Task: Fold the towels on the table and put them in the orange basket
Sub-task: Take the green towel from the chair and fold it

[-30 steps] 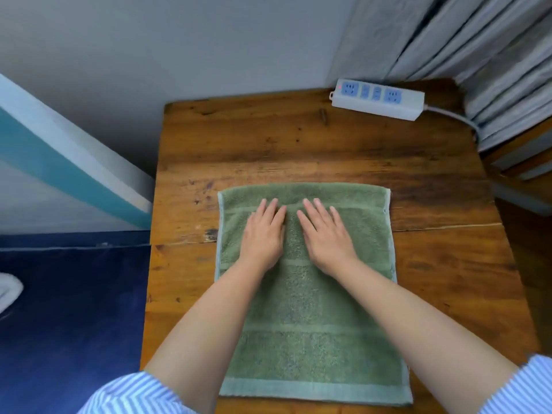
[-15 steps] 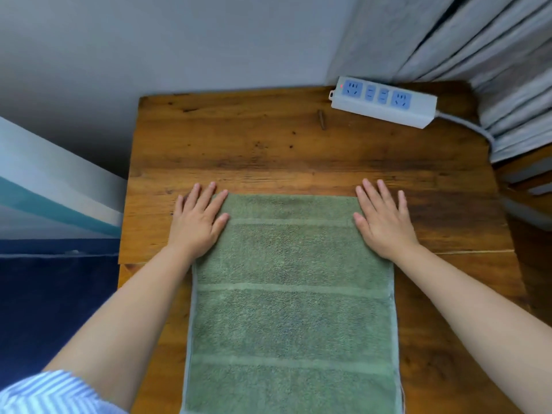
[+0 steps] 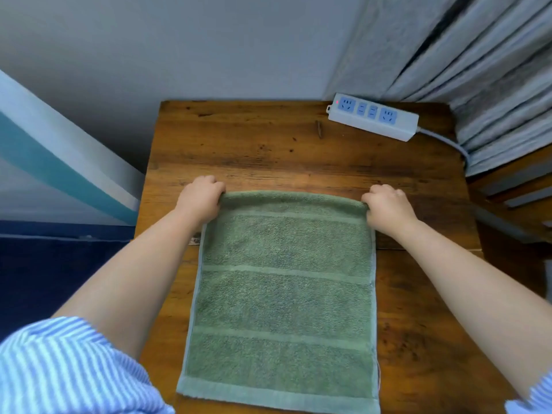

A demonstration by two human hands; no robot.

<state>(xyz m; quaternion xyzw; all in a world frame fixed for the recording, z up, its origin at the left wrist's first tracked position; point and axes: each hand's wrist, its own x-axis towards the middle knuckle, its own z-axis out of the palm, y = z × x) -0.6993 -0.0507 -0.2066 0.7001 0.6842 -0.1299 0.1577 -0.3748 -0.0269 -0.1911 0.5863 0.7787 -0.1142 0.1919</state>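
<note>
A green towel [image 3: 283, 294] lies spread flat on the wooden table [image 3: 268, 150], its near edge at the table's front. My left hand [image 3: 200, 198] grips the towel's far left corner with curled fingers. My right hand [image 3: 386, 206] grips the far right corner the same way. The far edge between the two hands is lifted slightly off the wood. The orange basket is not in view.
A white power strip [image 3: 373, 116] with blue sockets lies at the table's back right, its cable running off to the right. Grey curtains [image 3: 478, 70] hang behind it. A grey wall stands behind the table; dark blue floor lies to the left.
My hands went from pressing flat at the towel's middle to its far corners, then curled to grip them. The far edge has lifted a little.
</note>
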